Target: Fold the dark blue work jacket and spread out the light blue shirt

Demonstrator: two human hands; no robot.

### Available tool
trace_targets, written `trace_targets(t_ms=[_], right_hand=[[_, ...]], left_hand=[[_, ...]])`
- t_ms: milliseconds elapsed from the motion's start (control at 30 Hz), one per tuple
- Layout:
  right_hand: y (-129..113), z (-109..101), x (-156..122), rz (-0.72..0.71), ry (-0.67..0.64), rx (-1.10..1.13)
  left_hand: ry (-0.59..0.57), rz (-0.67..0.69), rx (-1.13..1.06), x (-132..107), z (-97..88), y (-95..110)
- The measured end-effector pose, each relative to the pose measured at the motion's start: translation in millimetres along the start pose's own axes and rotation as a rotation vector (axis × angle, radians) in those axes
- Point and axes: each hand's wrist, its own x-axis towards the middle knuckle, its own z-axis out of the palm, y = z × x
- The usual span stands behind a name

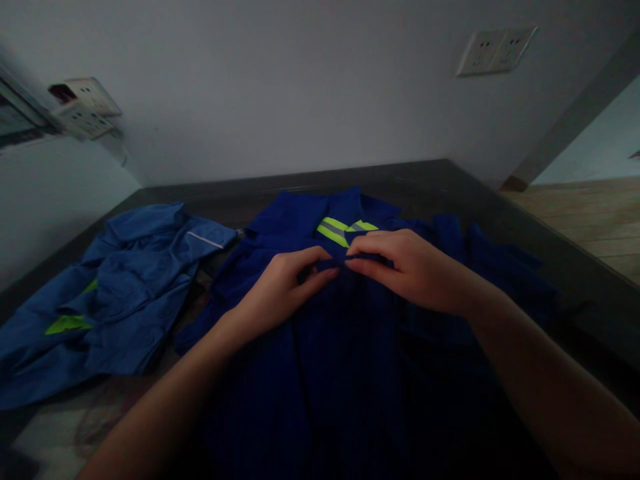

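A dark blue work garment (350, 380) with yellow-and-grey reflective strips lies spread out in front of me, its far part folded and rumpled. Near its middle, my left hand (287, 287) pinches the cloth between thumb and fingers. My right hand (400, 267) pinches the same stretch of cloth just beside it, so the fingertips of both hands almost meet. The strips (334, 231) show right behind my fingers. The lower part of the garment is in deep shadow, and its details there cannot be made out.
A lighter blue garment (135, 287) with yellow-green patches lies crumpled on the left. Both garments rest on a dark tabletop (420, 175) against a pale wall (280, 87). Sockets (497, 51) are on the wall, and a wooden floor (585, 217) shows at right.
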Motion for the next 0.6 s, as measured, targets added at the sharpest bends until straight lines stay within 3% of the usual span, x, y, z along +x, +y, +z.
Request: trace_targets(t_ms=[167,333,400,500,600], right_hand=[[12,-4,2,0.1,0.054,-0.033],[51,-22,-3,0.291,0.111,-0.172],[75,-36,-12,0.396,0.178,-0.249],[102,-62,-30,0.559,0.365,-0.413],[107,-84,-45,0.63,0.66,-0.519]], left_hand=[[-0.099,-0.063,0.01,5,2.4,-17],[-0.403,-0.154,0.188,2,5.6,-60],[-0.471,-0.209,0.255,0,3.8,-71],[-0.421,-0.23,0.28,3,-4.6,-76],[-0.186,-0.213,0.33,11,-13.3,-80]])
